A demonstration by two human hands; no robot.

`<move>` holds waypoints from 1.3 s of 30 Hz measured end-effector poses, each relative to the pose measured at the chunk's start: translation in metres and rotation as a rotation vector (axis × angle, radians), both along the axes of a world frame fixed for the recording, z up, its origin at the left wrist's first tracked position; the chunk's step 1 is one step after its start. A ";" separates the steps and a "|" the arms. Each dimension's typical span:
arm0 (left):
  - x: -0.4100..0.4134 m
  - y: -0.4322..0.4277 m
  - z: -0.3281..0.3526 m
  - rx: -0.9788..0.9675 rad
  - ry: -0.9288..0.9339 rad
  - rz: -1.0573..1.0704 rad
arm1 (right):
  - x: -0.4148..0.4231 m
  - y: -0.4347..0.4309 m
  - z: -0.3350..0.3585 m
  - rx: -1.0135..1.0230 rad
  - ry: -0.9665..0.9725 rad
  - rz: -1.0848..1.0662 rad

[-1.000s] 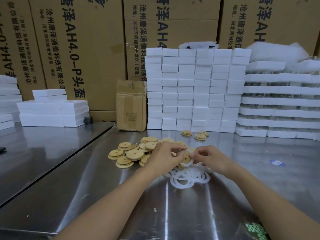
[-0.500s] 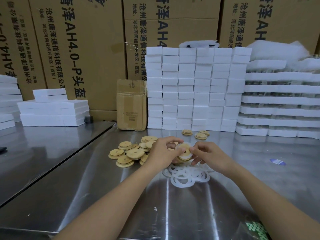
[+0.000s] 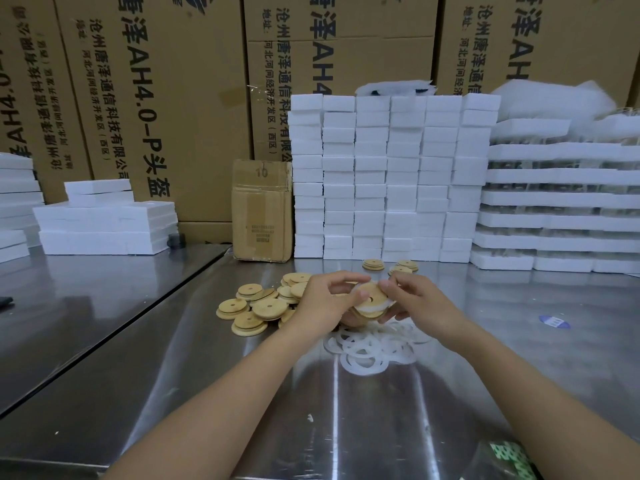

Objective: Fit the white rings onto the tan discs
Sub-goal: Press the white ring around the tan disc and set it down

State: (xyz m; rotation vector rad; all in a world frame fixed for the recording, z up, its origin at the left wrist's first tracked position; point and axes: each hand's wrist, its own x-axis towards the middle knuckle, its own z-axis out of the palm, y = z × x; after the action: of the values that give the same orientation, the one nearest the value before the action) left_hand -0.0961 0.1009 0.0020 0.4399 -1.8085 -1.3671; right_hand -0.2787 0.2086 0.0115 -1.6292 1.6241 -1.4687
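**Fingers** (image 3: 346,277): curled on both hands, pinching one disc by its rim from opposite sides.

**Left hand** (image 3: 327,299), **right hand** (image 3: 420,303): close together and raised off the surface, with the disc between them.

**Held disc** (image 3: 369,294): tan with a small hole, tilted, held in the air just above the loose rings.

**Ring** (image 3: 375,309): white, and it shows round the disc's lower right edge by the right fingertips. The hands cover the rest, so I cannot tell whether it is seated all the way round.

**Loose rings** (image 3: 367,348): an overlapping heap lying flat on the surface on the near side of the hands. There are many; the count is unclear.

**Disc heap** (image 3: 263,303): bare tan discs just left of the left hand, partly hidden behind it. None shows a ring.

**Three discs** (image 3: 374,264): set apart beyond the hands, near the foam. They are too small to tell whether they carry rings.

**Progress (judged)**: one fitting is in hand and probably near seating. Both heaps remain large, so most of the task is left.

**Surface** (image 3: 346,410): reflective steel.

**Beyond**: foam blocks (image 3: 388,181) stacked in columns, a small carton (image 3: 262,209) to their left, and large printed boxes (image 3: 156,98) behind.
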 end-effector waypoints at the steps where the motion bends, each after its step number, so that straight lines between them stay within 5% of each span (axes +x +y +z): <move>1: 0.000 0.001 0.001 0.038 0.025 -0.016 | 0.001 0.001 0.002 -0.017 -0.063 0.013; 8: -0.003 0.007 0.003 0.210 0.116 -0.087 | 0.002 0.007 0.009 -0.081 -0.231 0.053; 17: 0.000 0.004 0.001 0.244 0.148 -0.002 | 0.003 0.007 0.005 0.046 -0.035 0.015; 32: -0.003 0.011 -0.003 0.083 -0.042 -0.086 | 0.004 0.005 0.003 0.061 0.029 -0.030; 39: -0.004 0.011 -0.001 0.088 0.018 -0.061 | 0.000 0.002 0.000 0.074 0.020 -0.019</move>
State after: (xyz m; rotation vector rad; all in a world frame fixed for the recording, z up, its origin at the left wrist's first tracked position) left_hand -0.0998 0.1122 0.0007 0.4201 -1.7646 -1.4917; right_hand -0.2788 0.2108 0.0118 -1.5967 1.6889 -1.3894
